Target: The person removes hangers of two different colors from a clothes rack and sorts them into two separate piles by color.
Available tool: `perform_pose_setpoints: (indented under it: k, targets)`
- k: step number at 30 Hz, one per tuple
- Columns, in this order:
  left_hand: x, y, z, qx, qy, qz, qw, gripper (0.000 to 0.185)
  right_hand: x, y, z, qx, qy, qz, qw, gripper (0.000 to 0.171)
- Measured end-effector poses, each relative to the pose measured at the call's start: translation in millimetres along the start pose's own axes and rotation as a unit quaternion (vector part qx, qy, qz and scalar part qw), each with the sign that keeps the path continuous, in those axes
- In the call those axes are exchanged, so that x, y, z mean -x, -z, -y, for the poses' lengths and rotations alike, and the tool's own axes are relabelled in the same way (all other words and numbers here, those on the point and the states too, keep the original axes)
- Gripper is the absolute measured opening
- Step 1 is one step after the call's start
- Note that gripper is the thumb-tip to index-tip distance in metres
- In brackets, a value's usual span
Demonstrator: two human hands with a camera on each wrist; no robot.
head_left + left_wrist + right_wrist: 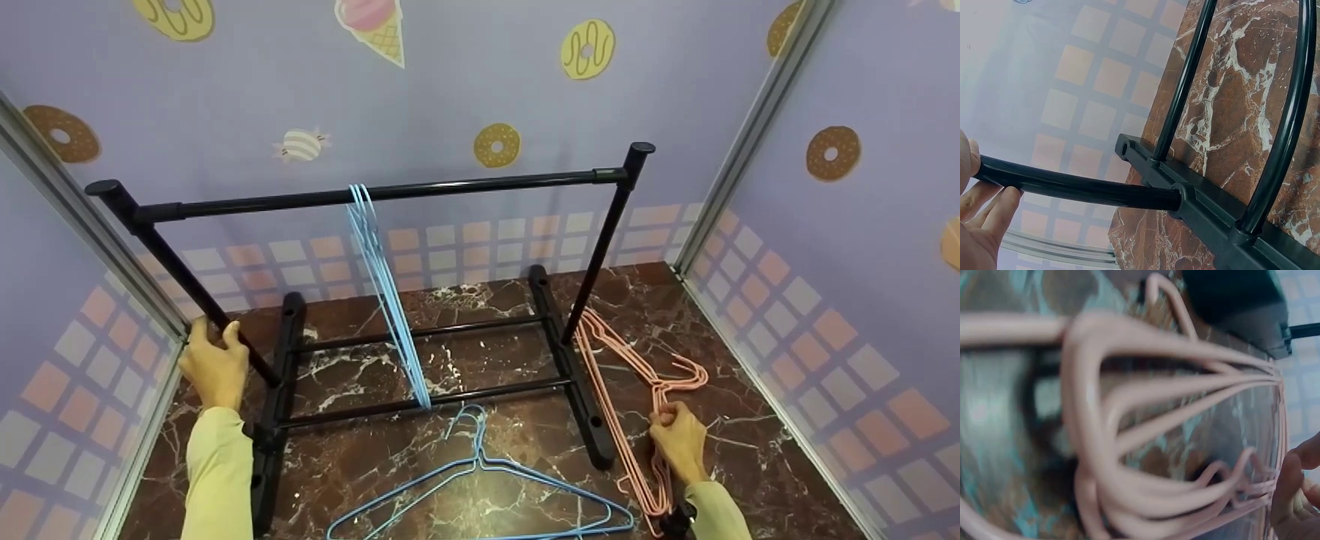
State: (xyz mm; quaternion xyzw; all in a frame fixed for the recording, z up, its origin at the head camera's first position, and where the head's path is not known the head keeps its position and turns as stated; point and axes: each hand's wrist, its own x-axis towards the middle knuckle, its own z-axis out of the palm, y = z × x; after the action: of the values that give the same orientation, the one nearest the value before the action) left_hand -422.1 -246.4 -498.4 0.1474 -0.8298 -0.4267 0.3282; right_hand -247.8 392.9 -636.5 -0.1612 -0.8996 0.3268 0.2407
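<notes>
My left hand holds the left upright of a black garment rack, low down near its base. In the left wrist view, the fingers curl around the black upright. On the right, my right hand pinches a bundle of pink hangers beside the rack's right foot. The right wrist view shows the pink hangers close up, with the right hand at its right edge. Several blue hangers hang together on the rack's top bar.
Loose blue hangers lie in front of the rack on the brown marbled surface. Printed purple walls stand at the back, left and right, with metal trim at the corners.
</notes>
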Motion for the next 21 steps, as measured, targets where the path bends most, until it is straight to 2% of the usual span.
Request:
perform_pose_setpoints:
  k: [3,6,11,15,21]
  targets:
    - [0.4,-0.3,0.5,0.001,-0.003,-0.003,1.0000,0.032,-4.5,-7.3,9.5,-0.001,-0.003,-0.015,1.000,0.015]
    - [1.0,-1.1,1.6,-0.004,-0.008,-0.003,1.0000,0.032,-3.2,-9.6,26.7,-0.002,0.032,-0.037,0.999,0.012]
    - [2.7,-3.5,2.8,-0.004,-0.003,0.006,1.0000,0.032,-6.5,-8.7,61.5,-0.025,0.116,-0.052,0.992,0.012]
    - [3.1,-2.9,3.3,0.006,0.001,0.016,0.9999,0.034,-15.6,-14.7,102.0,-0.058,0.158,-0.032,0.985,0.011]
    - [0.2,0.3,5.3,0.003,0.001,0.017,0.9998,0.037,-33.6,-31.7,180.7,-0.099,0.235,0.008,0.967,0.011]
